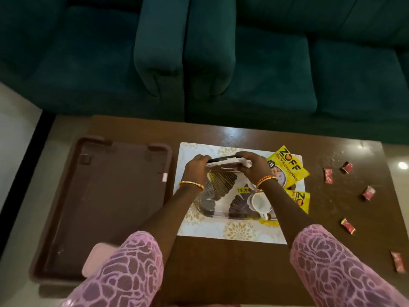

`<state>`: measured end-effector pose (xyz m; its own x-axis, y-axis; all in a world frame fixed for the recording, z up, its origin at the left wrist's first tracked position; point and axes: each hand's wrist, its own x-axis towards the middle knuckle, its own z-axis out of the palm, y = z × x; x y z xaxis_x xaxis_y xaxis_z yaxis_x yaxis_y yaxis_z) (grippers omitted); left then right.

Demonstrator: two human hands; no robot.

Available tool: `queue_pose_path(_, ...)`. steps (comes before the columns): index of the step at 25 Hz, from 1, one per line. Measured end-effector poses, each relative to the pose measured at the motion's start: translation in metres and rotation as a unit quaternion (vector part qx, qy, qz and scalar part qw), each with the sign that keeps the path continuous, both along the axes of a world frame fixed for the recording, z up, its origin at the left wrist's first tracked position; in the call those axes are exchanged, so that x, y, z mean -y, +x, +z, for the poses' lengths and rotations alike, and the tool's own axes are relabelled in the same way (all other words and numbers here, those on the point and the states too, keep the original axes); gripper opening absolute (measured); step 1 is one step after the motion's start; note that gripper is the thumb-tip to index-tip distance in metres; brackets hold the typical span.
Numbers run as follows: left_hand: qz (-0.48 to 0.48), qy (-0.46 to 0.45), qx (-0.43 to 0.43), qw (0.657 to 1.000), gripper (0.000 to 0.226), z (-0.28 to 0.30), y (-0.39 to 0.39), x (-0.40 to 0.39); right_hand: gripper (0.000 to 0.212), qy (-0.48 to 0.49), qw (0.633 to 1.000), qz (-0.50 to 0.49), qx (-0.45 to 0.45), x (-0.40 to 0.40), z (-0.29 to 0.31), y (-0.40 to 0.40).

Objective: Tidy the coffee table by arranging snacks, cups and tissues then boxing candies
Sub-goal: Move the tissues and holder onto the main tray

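The dark brown wooden coffee table [243, 134] is showing a glossy, polished finish that is catching light spots, while the brown moulded plastic tray [99, 196] beside it is looking matt. The yellow foil snack packets [287, 167] and red candy wrappers [328, 176] are shining, and the teal sofa [243, 63] is looking like soft, velvety cloth.

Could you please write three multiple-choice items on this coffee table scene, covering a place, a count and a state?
1. Where is the brown tray?
A. At the table's left end
B. On the sofa
C. On the placemat

2. How many red candies lie on the table?
A. Two
B. Five
C. Nine

3. What are the hands doing?
A. Hanging idle
B. Both gripping the tissue stack
C. Lifting a cup

Answers: 1 A, it overhangs the left end; 2 B, five wrappers at the right; 3 B, left hand and right hand grip its ends.
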<state>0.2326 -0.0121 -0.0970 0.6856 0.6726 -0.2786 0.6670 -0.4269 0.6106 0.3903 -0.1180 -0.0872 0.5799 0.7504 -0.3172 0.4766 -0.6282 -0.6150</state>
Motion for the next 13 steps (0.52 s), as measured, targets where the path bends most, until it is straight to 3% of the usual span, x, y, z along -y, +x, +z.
queue_pose_path(7,0.029,-0.027,-0.035,0.999,0.031,-0.029,0.033,0.008,0.043,-0.035,0.993,0.086,0.078,0.001,-0.021,0.030)
queue_pose_path(13,0.056,-0.035,-0.046,0.997,0.035,-0.038,0.035,0.013,0.042,-0.048,0.990,0.106,0.074,0.007,-0.027,0.032)
